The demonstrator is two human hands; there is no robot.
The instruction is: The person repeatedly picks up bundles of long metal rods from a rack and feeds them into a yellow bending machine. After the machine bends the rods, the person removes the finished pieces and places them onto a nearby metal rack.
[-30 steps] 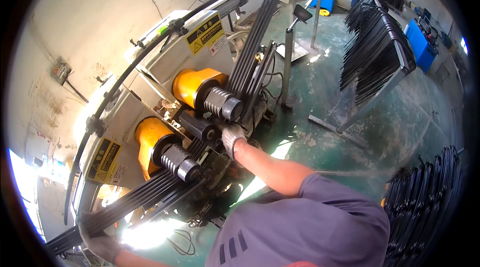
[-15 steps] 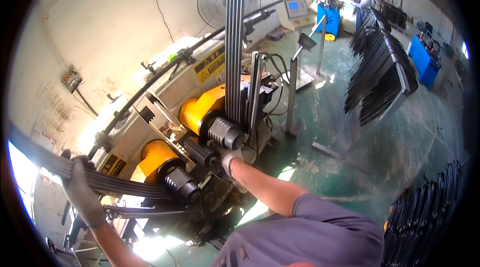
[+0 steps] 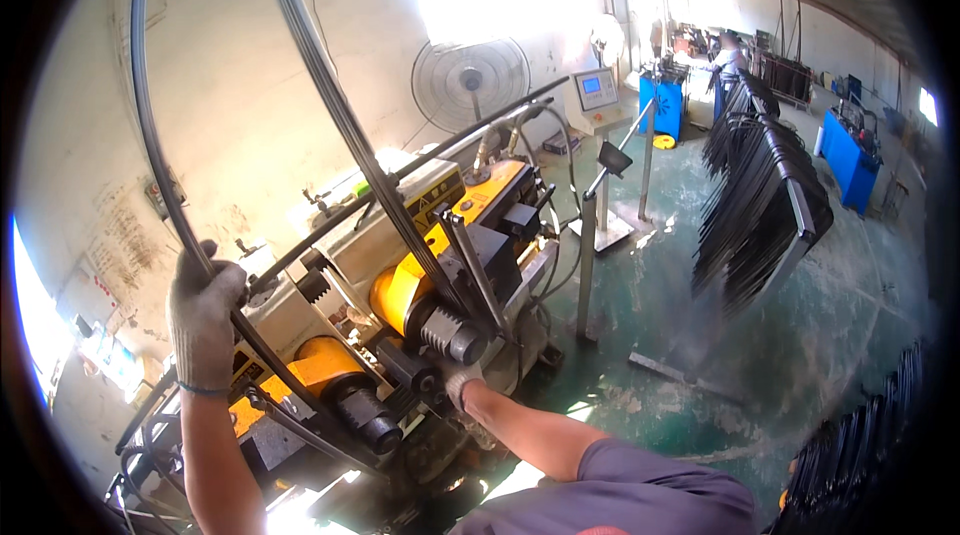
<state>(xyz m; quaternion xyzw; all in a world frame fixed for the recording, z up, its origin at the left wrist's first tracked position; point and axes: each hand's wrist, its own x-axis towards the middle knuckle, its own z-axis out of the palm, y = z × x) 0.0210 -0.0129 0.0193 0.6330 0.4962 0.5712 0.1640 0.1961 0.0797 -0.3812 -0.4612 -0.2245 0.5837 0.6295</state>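
My gloved left hand (image 3: 205, 320) is closed around a bundle of long dark bars (image 3: 153, 125), which curves from the top edge down to the left roller of a bending machine (image 3: 430, 175). A second stretch of dark bars (image 3: 345, 115) rises at a slant from the right roller. Each black ridged roller, left (image 3: 362, 413) and right (image 3: 452, 333), sits at the end of a yellow arm. Between them is a black block (image 3: 405, 360). My gloved right hand (image 3: 462, 385) reaches low beside this block; its fingers are hidden.
A control box (image 3: 595, 95) with a small screen stands behind the machine near a round fan (image 3: 472, 75). To the right, many black rods hang on a rack (image 3: 770, 175). Blue machines (image 3: 848, 160) and a person (image 3: 728, 60) are farther off. More black rods (image 3: 865, 435) lie lower right.
The left bars have swung up from a low slant to nearly upright, my left hand rising with them. The right bars now lean left. The view has shifted; my right hand stays by the block.
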